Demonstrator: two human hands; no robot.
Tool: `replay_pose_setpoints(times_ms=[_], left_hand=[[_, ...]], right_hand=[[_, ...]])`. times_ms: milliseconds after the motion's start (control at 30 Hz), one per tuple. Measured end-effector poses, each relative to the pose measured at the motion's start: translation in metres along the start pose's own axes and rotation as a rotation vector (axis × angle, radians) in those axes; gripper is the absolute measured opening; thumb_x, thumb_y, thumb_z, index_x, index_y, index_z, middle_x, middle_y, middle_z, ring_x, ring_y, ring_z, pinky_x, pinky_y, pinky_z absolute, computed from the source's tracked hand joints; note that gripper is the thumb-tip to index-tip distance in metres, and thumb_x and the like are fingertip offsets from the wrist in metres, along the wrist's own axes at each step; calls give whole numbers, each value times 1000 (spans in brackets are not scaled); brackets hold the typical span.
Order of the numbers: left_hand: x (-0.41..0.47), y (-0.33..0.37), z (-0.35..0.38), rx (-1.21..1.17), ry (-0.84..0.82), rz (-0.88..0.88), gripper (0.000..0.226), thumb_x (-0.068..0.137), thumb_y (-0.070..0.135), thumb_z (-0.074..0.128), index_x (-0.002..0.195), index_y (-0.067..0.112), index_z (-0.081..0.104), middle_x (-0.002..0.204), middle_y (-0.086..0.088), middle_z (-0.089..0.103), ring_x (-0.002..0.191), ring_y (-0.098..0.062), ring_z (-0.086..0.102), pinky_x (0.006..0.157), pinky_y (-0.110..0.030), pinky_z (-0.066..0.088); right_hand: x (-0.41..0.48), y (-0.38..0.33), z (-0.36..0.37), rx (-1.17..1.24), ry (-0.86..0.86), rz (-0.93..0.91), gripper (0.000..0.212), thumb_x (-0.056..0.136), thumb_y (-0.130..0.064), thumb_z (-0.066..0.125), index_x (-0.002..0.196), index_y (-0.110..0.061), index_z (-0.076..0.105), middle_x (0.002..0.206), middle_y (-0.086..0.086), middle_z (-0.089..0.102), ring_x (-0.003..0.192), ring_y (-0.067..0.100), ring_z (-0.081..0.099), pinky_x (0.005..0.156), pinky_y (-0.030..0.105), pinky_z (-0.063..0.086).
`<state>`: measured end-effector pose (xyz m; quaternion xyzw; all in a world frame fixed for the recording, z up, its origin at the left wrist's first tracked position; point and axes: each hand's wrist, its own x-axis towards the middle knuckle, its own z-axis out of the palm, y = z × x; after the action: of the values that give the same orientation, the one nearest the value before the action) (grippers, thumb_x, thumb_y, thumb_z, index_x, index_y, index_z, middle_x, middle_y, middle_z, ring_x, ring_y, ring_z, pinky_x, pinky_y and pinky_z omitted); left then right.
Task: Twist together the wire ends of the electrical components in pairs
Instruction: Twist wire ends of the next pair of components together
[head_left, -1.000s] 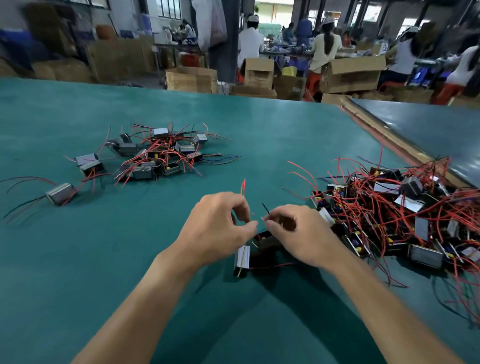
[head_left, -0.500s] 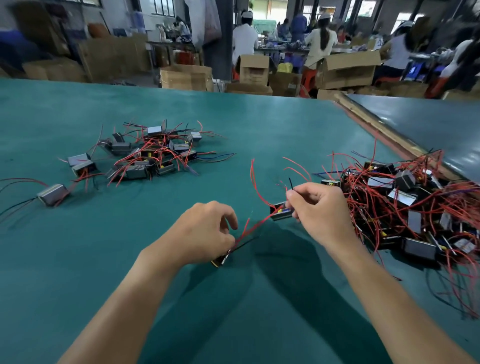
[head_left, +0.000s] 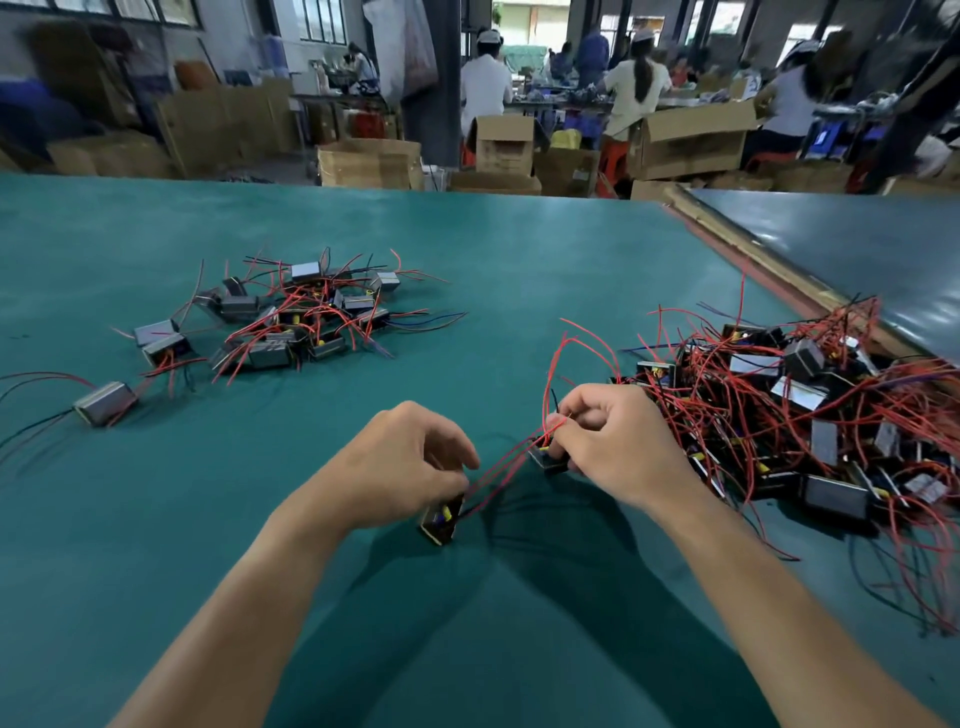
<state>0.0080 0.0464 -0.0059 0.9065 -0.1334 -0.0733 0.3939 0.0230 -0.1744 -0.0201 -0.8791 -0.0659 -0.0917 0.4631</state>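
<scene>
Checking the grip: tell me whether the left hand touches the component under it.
Touching. Head view: the left hand grips the electrical component from above.

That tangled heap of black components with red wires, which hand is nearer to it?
The right. The right hand sits at the left edge of the heap, pinching red wires; the left hand is farther left, holding a small black component.

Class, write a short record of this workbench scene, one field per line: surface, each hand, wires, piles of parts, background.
Surface: green table
Left: left hand grips a component close to the table
Right: right hand grips a second component
Wires: red wires run between the two components
Far left: smaller pile, lone component
Right side: larger pile, tangled, beside the right hand
Background: cardboard boxes, people standing
</scene>
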Motion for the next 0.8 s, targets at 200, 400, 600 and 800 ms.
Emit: replay_pose_setpoints(times_ms=[200, 400, 600, 800], left_hand=[[1, -2, -8, -38, 95, -5, 24, 78, 5, 70, 79, 28, 73, 75, 6, 72, 64, -9, 64, 67, -27, 53], [-2, 3, 4, -100, -86, 2, 28, 76, 4, 75, 98, 20, 68, 85, 5, 75, 76, -20, 67, 79, -39, 57], [4, -4, -1, -239, 172, -79, 29, 72, -7, 77, 82, 20, 72, 70, 1, 74, 61, -13, 66, 71, -36, 58], [10, -13, -7, -265, 427, -146, 28, 78, 2, 74, 92, 23, 62, 68, 4, 73, 63, -24, 69, 70, -43, 57]], right_hand=[[-3, -4, 2, -58, -87, -17, 22, 89, -19, 67, 68, -17, 62, 54, -10, 68, 43, -1, 54, 63, 29, 50], [-5, -4, 1, -66, -96, -10, 25, 91, -18, 65, 66, -19, 58, 50, -14, 64, 43, -2, 56, 64, 29, 50], [-2, 0, -1, -75, 2, -5, 26, 85, -19, 68, 61, -19, 60, 52, -8, 63, 46, 5, 50, 58, 26, 41], [-1, -1, -2, -158, 115, -68, 21, 79, -21, 75, 62, -26, 63, 88, -8, 64, 74, 14, 63, 75, 27, 44]])
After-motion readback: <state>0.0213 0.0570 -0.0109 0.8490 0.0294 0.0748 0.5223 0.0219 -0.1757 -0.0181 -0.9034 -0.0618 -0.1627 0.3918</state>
